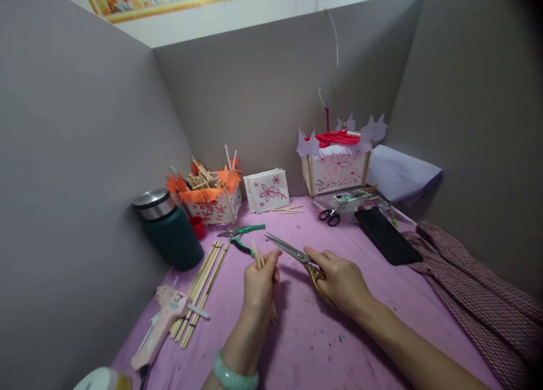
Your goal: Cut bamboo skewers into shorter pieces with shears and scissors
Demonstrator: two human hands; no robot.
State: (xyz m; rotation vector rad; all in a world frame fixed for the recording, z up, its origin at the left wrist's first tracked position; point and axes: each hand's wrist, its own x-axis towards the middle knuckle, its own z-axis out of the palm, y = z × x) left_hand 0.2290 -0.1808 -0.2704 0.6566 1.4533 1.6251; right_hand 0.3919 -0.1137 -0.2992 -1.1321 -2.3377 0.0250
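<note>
My left hand (pixel 259 282) is closed around a few thin wooden sticks (pixel 257 255), whose ends poke out above and below the fist. In my right hand (pixel 344 282) is a large pair of scissors (pixel 292 251) with gold-coloured handles. Its blades look closed and point up and left, their tip just above the left hand and apart from the sticks. Green-handled pruning shears (pixel 250 229) lie just beyond the left hand. Bundled wooden sticks (pixel 203 282) rest on the purple cloth (pixel 314 345) to the left, beside a pink hot glue gun (pixel 163 322).
A dark green bottle (pixel 172 237) stands at left, near a box with orange fringe (pixel 207 206) holding sticks. Flower-drawn panels (pixel 268 191) lean at the back. A box with purple trim (pixel 337 169), small scissors (pixel 331 216), a black phone (pixel 387 235) and checked fabric (pixel 470 288) are at right.
</note>
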